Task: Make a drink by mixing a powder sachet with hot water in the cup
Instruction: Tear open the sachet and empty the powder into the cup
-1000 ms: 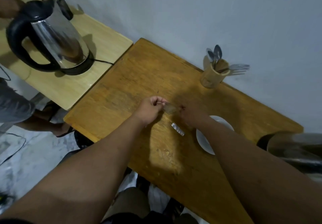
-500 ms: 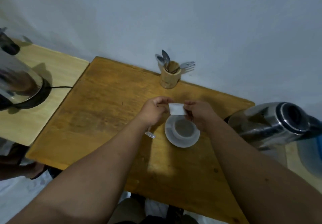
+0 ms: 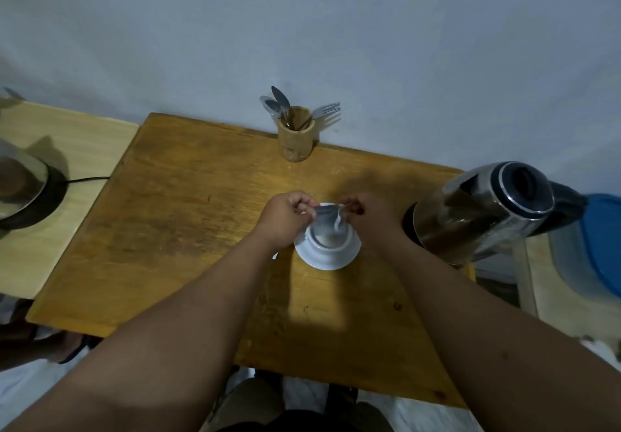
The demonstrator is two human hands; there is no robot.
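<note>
A white cup (image 3: 327, 240) stands on a white saucer (image 3: 322, 261) in the middle of the wooden table (image 3: 188, 216). Directly above the cup I hold a small grey powder sachet (image 3: 327, 214) between both hands. My left hand (image 3: 285, 214) pinches its left edge and my right hand (image 3: 368, 218) pinches its right edge. A pale strip hangs from the sachet's right side down into the cup. Pale powder lies in the cup's bottom. A steel kettle (image 3: 480, 209) stands just right of my right hand.
A wooden holder (image 3: 296, 140) with spoons and a fork stands at the table's far edge by the wall. A second kettle on a black base (image 3: 23, 193) sits on the lighter side table at left. A blue-lidded container (image 3: 601, 246) is at the far right.
My view swung right, centring the cup. Both hands carried the sachet from the bare table to over the cup, and its right edge now hangs torn into the cup.
</note>
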